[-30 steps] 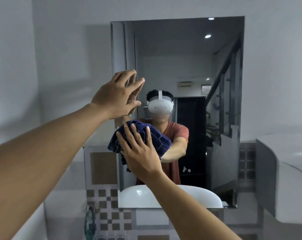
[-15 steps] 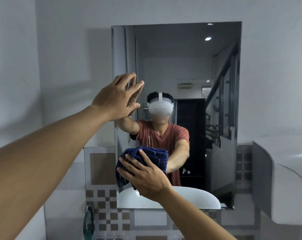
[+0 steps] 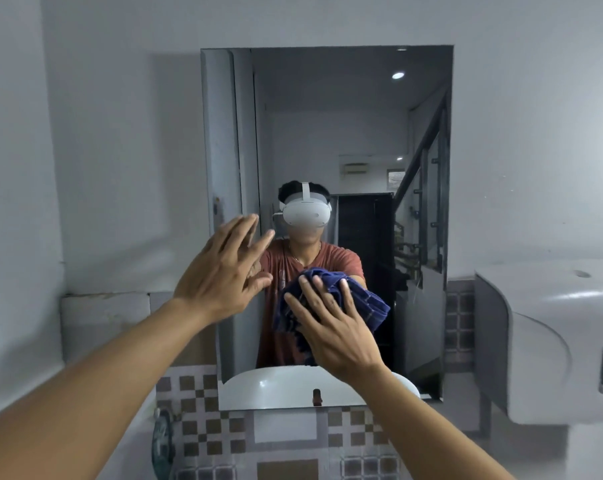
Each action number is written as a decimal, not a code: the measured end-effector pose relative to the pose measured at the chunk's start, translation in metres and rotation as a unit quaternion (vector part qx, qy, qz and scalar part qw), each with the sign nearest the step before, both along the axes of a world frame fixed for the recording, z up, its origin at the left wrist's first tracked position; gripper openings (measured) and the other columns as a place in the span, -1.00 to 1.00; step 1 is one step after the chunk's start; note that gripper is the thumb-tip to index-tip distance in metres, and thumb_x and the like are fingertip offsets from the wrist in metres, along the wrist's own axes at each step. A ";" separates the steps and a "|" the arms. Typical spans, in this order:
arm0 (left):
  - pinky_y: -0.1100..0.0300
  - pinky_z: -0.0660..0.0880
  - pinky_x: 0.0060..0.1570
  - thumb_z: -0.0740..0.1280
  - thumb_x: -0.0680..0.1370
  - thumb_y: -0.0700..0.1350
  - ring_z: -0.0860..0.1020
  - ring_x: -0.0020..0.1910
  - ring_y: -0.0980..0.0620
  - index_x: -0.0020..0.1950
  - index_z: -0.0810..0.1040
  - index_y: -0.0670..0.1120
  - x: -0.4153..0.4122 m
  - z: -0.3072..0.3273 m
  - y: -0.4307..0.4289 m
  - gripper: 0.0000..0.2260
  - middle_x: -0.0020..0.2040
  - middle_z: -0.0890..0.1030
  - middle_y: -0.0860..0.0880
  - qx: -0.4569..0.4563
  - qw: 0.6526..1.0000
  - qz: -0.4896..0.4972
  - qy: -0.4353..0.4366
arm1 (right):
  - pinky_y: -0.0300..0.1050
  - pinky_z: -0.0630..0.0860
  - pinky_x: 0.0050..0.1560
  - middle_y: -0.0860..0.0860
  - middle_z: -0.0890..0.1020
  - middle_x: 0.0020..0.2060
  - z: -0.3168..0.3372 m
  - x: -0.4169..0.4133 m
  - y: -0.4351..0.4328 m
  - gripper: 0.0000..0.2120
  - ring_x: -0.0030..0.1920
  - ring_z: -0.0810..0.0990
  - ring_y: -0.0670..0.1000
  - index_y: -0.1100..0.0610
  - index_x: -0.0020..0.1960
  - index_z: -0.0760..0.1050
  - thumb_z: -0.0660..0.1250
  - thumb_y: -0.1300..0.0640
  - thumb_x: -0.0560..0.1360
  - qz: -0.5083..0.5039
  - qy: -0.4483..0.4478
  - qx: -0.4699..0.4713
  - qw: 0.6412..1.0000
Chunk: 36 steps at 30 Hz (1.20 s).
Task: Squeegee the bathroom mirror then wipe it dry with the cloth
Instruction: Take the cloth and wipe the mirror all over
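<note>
Since half a second ago, right hand (image 3: 331, 323) has carried the cloth (image 3: 359, 299) up from the mirror's lower edge to mid-height; left hand (image 3: 220, 271) has dropped lower and sits just left of it. Camera view has also tilted, so more of the wall above the mirror (image 3: 327, 133) shows.

Right hand: palm pressed flat over the dark blue cloth, fingers (image 3: 345, 292) spread wide across it, pinning the bunched fabric against the glass. Cloth bulges out past the fingertips and to the right of the hand, lying in the lower middle of the mirror.

Left hand: open, fingers fanned apart, holding nothing. It is raised at the mirror's left edge; cannot tell whether the fingertips touch the glass.

Mirror: rectangular, frameless, fixed to a pale wall. Reflection shows the person in a reddish shirt wearing a white headset, both arms reaching forward.

Below the mirror: white basin (image 3: 293, 389) reflected at the bottom edge, checkered tiles (image 3: 196, 407) under it. White wall-mounted dispenser (image 3: 549, 341) to the right, well apart from both hands.
</note>
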<state>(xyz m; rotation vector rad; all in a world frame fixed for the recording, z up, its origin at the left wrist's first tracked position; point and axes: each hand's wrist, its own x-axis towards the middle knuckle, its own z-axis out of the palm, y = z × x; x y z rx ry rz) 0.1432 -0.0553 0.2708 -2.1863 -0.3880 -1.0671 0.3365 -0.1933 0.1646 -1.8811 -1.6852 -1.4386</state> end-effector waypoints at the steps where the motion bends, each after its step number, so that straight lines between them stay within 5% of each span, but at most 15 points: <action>1: -0.17 0.27 0.51 0.32 0.54 0.25 0.21 0.55 -0.26 0.61 0.25 -0.09 0.002 -0.005 0.001 -0.26 0.57 0.23 -0.27 -0.005 1.000 0.004 0.005 | 0.34 -0.05 0.56 0.11 0.09 0.62 0.001 0.004 -0.003 -0.41 0.62 -0.03 0.14 0.02 0.63 0.10 0.16 -0.01 0.64 -0.002 0.012 0.014 1.000; 15: -0.20 0.22 0.52 0.42 0.49 0.23 0.17 0.57 -0.25 0.61 0.24 -0.07 0.007 -0.013 -0.001 -0.20 0.58 0.22 -0.24 -0.027 1.000 -0.010 -0.005 | 0.34 -0.08 0.56 0.15 0.03 0.61 0.016 0.059 -0.047 -0.45 0.62 -0.03 0.18 0.03 0.63 0.04 -0.09 -0.10 0.68 -0.056 0.183 0.141 0.971; 21: -0.18 0.22 0.53 0.27 0.56 0.24 0.18 0.57 -0.24 0.61 0.25 -0.06 0.007 -0.013 0.000 -0.31 0.58 0.23 -0.23 -0.017 1.000 -0.022 -0.014 | 0.19 -0.19 0.59 0.10 -0.09 0.63 -0.011 0.070 -0.054 -0.44 0.63 -0.17 0.12 -0.01 0.64 -0.07 -0.17 -0.15 0.69 -0.026 0.275 0.196 0.941; 25: -0.21 0.24 0.50 0.45 0.49 0.14 0.22 0.53 -0.30 0.58 0.31 -0.08 0.005 -0.014 -0.003 -0.27 0.55 0.25 -0.29 -0.014 0.999 -0.013 -0.031 | 0.02 -0.19 0.56 0.06 -0.13 0.64 -0.035 0.069 -0.057 -0.44 0.62 -0.24 0.06 -0.09 0.63 -0.15 -0.19 -0.20 0.68 0.003 0.315 0.206 0.926; 29: -0.23 0.35 0.43 0.49 0.48 0.07 0.27 0.48 -0.34 0.55 0.36 -0.11 0.008 -0.026 -0.008 -0.30 0.49 0.30 -0.33 -0.048 0.996 -0.020 -0.076 | 0.20 -0.25 0.57 0.06 -0.14 0.64 -0.066 0.065 -0.056 -0.44 0.63 -0.22 0.07 -0.13 0.62 -0.24 -0.22 -0.22 0.67 -0.046 0.323 0.203 0.923; 36: -0.22 0.36 0.43 0.46 0.50 0.08 0.26 0.49 -0.33 0.55 0.37 -0.09 0.010 -0.030 -0.004 -0.34 0.50 0.31 -0.32 -0.048 0.996 -0.020 -0.075 | 0.38 0.04 0.53 0.21 0.00 0.62 -0.099 0.056 -0.040 -0.44 0.63 -0.08 0.20 0.03 0.64 -0.18 -0.16 -0.11 0.70 -0.053 0.267 0.166 0.948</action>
